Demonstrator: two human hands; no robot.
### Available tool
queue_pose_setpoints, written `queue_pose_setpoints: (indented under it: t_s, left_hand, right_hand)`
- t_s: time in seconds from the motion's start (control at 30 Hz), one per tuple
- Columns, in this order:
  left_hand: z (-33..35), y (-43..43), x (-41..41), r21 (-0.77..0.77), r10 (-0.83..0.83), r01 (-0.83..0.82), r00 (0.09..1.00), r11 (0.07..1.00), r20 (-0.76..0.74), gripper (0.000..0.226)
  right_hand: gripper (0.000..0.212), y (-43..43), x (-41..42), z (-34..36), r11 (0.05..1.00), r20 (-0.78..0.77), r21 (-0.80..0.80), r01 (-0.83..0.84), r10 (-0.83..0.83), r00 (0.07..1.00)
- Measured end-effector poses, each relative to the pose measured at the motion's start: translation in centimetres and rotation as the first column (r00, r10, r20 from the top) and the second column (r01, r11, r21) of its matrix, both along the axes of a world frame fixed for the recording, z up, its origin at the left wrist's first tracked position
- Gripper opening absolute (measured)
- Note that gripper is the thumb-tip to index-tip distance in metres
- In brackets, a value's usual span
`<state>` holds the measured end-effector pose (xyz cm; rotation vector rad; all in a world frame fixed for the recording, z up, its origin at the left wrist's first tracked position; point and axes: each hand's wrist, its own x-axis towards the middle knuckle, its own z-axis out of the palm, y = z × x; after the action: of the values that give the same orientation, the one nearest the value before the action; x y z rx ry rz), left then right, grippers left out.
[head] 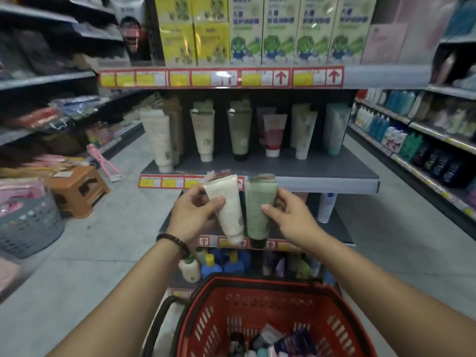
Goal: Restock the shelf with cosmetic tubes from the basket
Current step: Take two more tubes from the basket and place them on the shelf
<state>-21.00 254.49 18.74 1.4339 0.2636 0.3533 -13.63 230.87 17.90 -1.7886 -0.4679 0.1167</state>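
My left hand (192, 217) grips a cream-white cosmetic tube (228, 207), cap down, in front of the shelf edge. Right beside it, my right hand (291, 217) holds a pale green tube (260, 210) with a dark cap, also cap down. The two tubes almost touch. Behind them the grey shelf (322, 168) carries several tubes standing on their caps in rows. Below my arms sits the red basket (257, 284), with several tubes and small packs at its bottom.
Tall green and yellow boxes (278, 32) fill the shelf above. Bottles stand on the lower shelves. An orange stool (77, 189) and a grey laundry basket (28, 225) stand on the floor at left. Another aisle of bottles runs along the right.
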Motion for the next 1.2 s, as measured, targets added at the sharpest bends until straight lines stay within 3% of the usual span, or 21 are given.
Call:
queue_pose_setpoints:
  t_s: [0.17,0.4,0.57,0.83,1.2]
  left_hand:
    - [6.3,3.6,2.8,0.089,0.043,-0.053,0.993,0.995,0.111,0.020]
    - [9.7,6.9,8.1,0.070,0.091,-0.098,0.991,0.993,0.096,0.023]
    - [10.4,8.0,11.6,0.148,0.159,-0.172,0.983,0.974,0.097,0.026]
    - [9.7,8.7,14.6,0.230,0.142,-0.157,0.986,0.961,0.083,0.024]
    - [9.4,9.5,15.5,0.229,0.093,-0.102,0.994,0.968,0.051,0.034]
  right_hand:
    - [0.021,1.4,1.7,5.3,0.999,0.056,0.039,0.033,-0.035,0.998]
    - [0.024,4.2,4.9,9.7,0.998,0.086,0.051,0.044,-0.048,0.995]
    - [0.023,6.8,7.5,11.4,0.992,0.127,0.038,0.116,-0.120,0.985]
    - [0.033,9.0,10.5,12.2,0.986,0.201,-0.011,0.167,-0.161,0.966]
    - [0.030,10.3,12.6,9.8,0.976,0.170,-0.066,0.206,-0.192,0.966]
